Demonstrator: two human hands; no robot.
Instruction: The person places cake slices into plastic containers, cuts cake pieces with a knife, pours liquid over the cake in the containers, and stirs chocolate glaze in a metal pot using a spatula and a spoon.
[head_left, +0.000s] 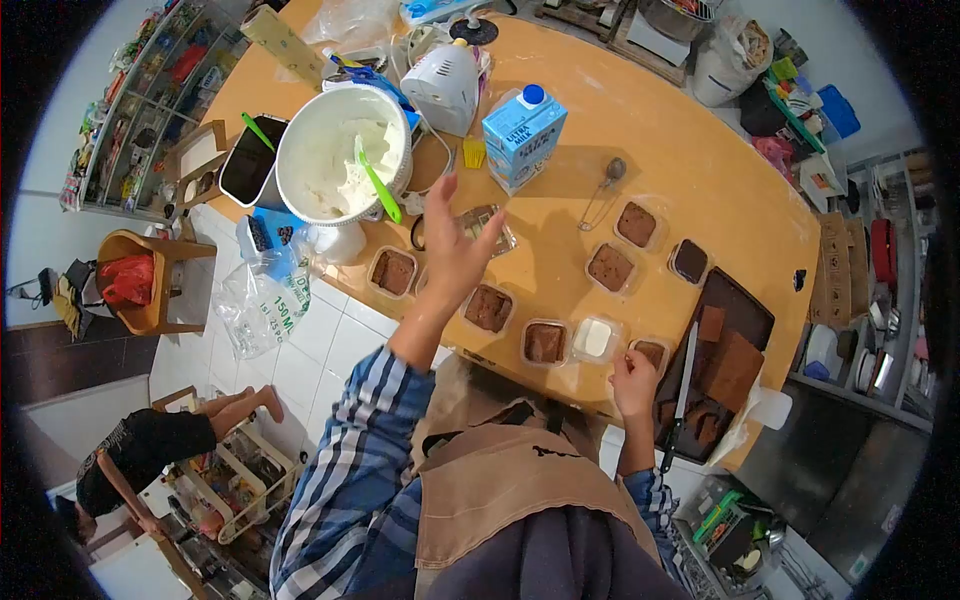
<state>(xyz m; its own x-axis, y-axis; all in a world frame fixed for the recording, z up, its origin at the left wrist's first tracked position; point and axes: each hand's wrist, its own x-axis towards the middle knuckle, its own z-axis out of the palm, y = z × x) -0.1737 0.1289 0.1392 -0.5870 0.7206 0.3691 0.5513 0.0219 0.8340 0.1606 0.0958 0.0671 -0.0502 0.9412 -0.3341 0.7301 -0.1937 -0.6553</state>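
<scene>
My left hand (455,245) is raised over the table with its fingers spread and nothing in them. Just beyond it stands a white bowl (290,165) of white cream (368,185), a green spatula (378,190) leaning in it. At the table's near edge my right hand (633,384) is closed, fingertips together; whether it pinches anything is hidden. Right beside it are a small clear tub of brown cake (652,352) and a tub topped with white cream (596,339). More tubs hold brown cake, such as one cake tub (545,343) and another cake tub (489,308).
A dark tray (742,300) on the right holds cake slabs (732,372), with a long knife (686,385) along its edge. Farther back stand a milk carton (524,135) and a hand mixer (440,85). A small strainer (605,190) lies mid-table. Another person (150,450) is at lower left.
</scene>
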